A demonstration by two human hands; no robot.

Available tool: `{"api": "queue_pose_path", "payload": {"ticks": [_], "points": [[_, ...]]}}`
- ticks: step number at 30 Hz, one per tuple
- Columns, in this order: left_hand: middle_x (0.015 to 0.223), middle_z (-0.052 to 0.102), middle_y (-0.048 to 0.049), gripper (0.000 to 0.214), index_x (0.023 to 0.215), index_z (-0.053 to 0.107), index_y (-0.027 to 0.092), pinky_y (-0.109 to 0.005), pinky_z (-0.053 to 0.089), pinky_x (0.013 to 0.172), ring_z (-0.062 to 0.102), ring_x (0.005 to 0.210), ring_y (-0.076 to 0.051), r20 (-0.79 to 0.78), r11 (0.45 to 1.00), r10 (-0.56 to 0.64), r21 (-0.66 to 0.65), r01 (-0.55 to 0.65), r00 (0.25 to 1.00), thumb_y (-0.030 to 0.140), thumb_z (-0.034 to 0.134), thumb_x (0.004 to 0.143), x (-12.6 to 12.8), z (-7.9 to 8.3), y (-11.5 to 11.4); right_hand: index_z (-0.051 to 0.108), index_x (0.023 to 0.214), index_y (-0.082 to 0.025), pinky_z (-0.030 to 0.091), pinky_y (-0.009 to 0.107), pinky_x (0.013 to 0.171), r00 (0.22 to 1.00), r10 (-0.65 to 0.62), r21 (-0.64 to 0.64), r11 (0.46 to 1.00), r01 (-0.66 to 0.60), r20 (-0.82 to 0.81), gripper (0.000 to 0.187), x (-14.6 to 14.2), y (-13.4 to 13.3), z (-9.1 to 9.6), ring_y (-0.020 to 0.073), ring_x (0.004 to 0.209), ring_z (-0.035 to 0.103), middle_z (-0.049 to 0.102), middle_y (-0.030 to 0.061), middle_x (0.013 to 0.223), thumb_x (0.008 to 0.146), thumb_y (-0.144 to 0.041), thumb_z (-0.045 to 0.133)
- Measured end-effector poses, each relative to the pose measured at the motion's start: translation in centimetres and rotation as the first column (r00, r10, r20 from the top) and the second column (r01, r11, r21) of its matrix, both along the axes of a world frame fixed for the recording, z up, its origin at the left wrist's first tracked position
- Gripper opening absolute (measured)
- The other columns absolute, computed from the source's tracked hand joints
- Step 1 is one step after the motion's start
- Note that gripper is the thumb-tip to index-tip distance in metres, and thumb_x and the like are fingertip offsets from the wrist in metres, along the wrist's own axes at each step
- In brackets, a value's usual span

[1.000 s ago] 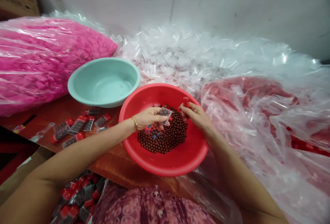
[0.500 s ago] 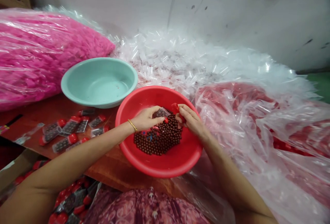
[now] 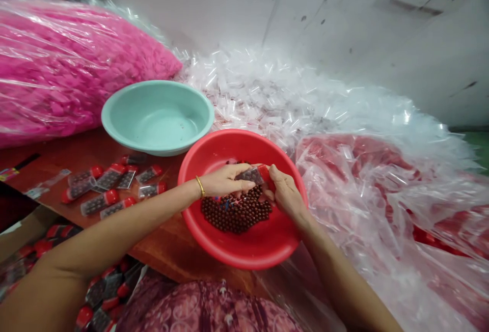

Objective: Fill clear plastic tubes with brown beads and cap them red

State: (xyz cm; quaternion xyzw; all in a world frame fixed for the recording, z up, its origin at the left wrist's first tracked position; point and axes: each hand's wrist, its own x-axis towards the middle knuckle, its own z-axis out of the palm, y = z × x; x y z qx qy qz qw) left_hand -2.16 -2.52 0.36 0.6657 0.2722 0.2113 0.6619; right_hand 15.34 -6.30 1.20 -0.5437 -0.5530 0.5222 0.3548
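A red basin (image 3: pixel 244 253) sits in front of me with a heap of dark brown beads (image 3: pixel 237 212) in it. Over the beads my left hand (image 3: pixel 223 180) grips a small clear tube (image 3: pixel 250 174) filled with beads. My right hand (image 3: pixel 284 194) is closed on the red cap (image 3: pixel 265 172) at the tube's right end. Both hands meet at the tube, just above the bead heap.
An empty teal basin (image 3: pixel 156 118) stands behind to the left. Several filled red-capped tubes (image 3: pixel 110 189) lie on the brown table, more by my lap (image 3: pixel 103 296). A pink bag (image 3: pixel 69 67), a pile of clear tubes (image 3: pixel 275 92) and a bag of red caps (image 3: pixel 382 179) surround the basins.
My right hand has brought the red cap from apart to the tube's end. The hands have come together; the camera has shifted slightly.
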Motion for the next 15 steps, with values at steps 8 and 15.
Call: {"api": "queue_pose_path", "payload": {"ticks": [8, 15], "points": [[0.097, 0.060, -0.0054, 0.039, 0.120, 0.048, 0.017, -0.030, 0.046, 0.076, 0.056, 0.082, -0.014, -0.003, 0.973, 0.017, 0.229, -0.016, 1.000, 0.025, 0.049, 0.082, -0.1, 0.4, -0.4, 0.059, 0.113, -0.013, 0.033, 0.023, 0.038, 0.991, 0.097, -0.017, 0.995, -0.096, 0.097, 0.071, 0.0, -0.4, 1.0, 0.0110, 0.040, 0.040, 0.039, -0.0044, 0.043, 0.078, -0.071, 0.038], [0.081, 0.060, -0.0037, 0.018, 0.086, 0.053, 0.014, -0.028, 0.042, 0.066, 0.053, 0.072, -0.015, -0.203, 0.896, 0.157, 0.441, -0.053, 0.966, 0.029, 0.056, 0.077, 0.7, 1.0, -0.9, 0.025, 0.144, -0.024, 0.048, 0.031, 0.064, 0.965, 0.147, 0.018, 0.988, -0.154, 0.216, 0.069, 0.5, -0.6, 0.3, 0.0161, 0.066, 0.057, 0.060, 0.0023, 0.074, 0.086, -0.061, 0.032]]}}
